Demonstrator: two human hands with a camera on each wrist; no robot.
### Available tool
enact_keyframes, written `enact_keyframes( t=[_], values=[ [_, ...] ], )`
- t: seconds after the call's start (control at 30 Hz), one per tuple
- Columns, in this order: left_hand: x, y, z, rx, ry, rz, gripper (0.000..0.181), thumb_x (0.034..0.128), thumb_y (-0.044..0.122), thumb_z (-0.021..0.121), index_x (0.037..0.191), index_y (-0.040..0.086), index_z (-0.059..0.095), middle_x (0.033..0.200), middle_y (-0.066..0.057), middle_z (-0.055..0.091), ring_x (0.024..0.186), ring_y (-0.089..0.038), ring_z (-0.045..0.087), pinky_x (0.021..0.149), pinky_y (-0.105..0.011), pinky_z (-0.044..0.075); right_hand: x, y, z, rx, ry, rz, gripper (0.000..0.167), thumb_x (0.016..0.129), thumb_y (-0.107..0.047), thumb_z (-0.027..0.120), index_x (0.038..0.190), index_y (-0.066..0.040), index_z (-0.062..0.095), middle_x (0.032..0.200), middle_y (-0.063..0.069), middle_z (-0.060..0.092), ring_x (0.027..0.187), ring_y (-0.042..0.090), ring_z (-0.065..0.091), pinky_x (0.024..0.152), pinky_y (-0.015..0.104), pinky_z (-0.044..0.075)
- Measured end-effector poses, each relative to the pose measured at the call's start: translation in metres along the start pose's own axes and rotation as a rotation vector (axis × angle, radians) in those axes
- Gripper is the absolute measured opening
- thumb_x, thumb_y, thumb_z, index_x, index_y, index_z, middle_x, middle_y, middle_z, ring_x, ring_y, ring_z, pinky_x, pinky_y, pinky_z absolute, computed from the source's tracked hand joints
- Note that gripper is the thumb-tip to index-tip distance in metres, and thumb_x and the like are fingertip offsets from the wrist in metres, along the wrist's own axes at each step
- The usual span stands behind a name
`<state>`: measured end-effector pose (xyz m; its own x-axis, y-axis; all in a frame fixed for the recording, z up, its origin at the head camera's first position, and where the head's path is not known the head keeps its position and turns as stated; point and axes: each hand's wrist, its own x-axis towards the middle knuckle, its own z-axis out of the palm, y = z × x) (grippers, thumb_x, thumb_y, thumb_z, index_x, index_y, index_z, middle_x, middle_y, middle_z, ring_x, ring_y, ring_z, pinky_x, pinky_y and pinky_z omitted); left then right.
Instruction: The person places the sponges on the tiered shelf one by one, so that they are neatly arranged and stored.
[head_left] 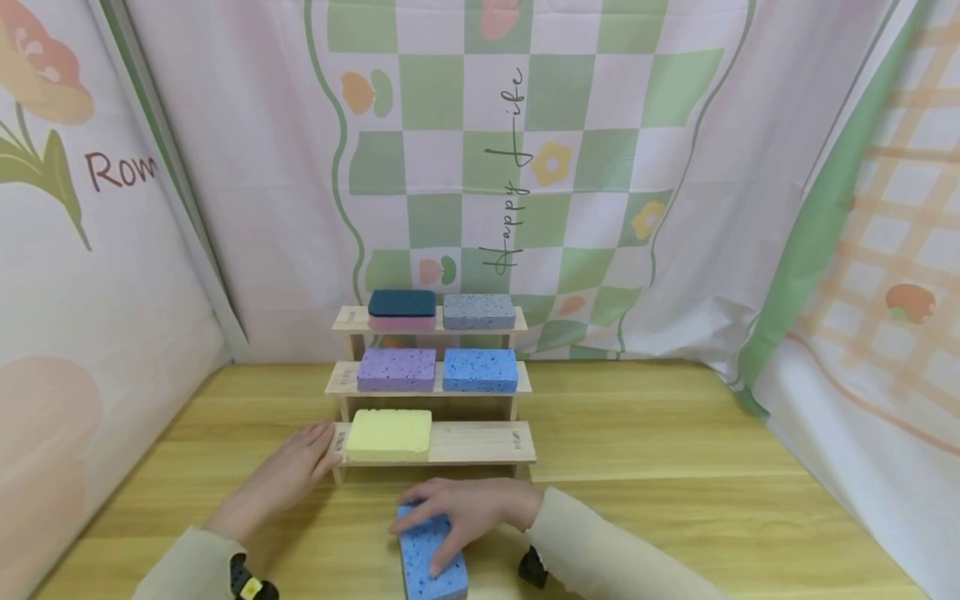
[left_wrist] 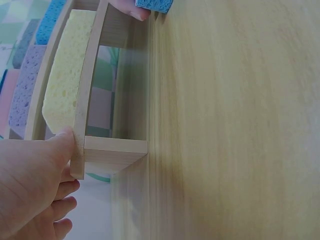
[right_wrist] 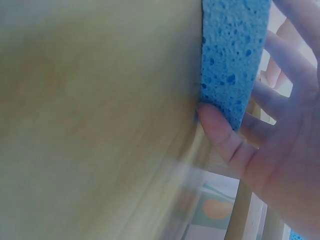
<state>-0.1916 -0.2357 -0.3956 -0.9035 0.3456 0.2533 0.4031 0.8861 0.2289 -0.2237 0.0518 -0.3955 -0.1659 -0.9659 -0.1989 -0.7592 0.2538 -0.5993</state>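
My left hand (head_left: 296, 462) holds the left end of a three-tier wooden stand (head_left: 480, 442); in the left wrist view its thumb (left_wrist: 62, 145) lies against the end of the lowest board, and the other fingers curl beside it. A yellow sponge (head_left: 390, 433) rests on that tier, near the hand. In front of the stand, my right hand (head_left: 472, 508) grips a speckled blue sponge (head_left: 431, 554) from above. Its thumb (right_wrist: 220, 127) presses one side in the right wrist view; the other fingers reach around the far side, partly hidden.
On the middle tier sit a purple sponge (head_left: 396, 369) and another blue sponge (head_left: 480, 369). Up top are a pink sponge with a dark green layer (head_left: 402, 308) and a grey sponge (head_left: 478, 311). The wooden table (head_left: 637, 467) meets a patterned curtain (head_left: 555, 192) behind.
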Motion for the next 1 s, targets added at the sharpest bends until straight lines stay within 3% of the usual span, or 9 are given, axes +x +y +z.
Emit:
enact_keyframes(
  t=[0.53,0.7,1.0],
  values=[
    [0.000,-0.001,0.001,-0.004,-0.006,0.000,0.052,0.0975,0.024,0.047,0.129,-0.017,0.040,0.133,-0.032,0.038,0.124,-0.047,0.032,0.103,-0.054,0.024,-0.007,-0.001,0.000,-0.065,0.041,-0.003,0.050,0.084,-0.032,0.068,0.131,-0.019,0.052,0.144,0.003,0.029,0.129,0.013,0.029,0.101,0.028,0.032],
    [0.000,0.000,0.000,-0.008,-0.003,-0.005,0.052,0.0972,0.023,0.048,0.128,-0.017,0.040,0.133,-0.033,0.038,0.124,-0.047,0.033,0.103,-0.055,0.025,-0.015,-0.002,-0.001,-0.064,0.054,0.014,0.050,0.085,-0.033,0.067,0.131,-0.017,0.052,0.147,0.002,0.029,0.131,0.015,0.028,0.104,0.029,0.029],
    [0.000,0.000,0.000,-0.008,0.001,0.002,0.052,0.0969,0.023,0.049,0.128,-0.017,0.040,0.133,-0.033,0.038,0.123,-0.047,0.033,0.103,-0.054,0.025,-0.029,-0.006,-0.008,-0.019,0.082,0.013,0.049,0.084,-0.027,0.069,0.128,-0.012,0.054,0.141,0.007,0.037,0.127,0.014,0.035,0.101,0.028,0.034]
  ],
)
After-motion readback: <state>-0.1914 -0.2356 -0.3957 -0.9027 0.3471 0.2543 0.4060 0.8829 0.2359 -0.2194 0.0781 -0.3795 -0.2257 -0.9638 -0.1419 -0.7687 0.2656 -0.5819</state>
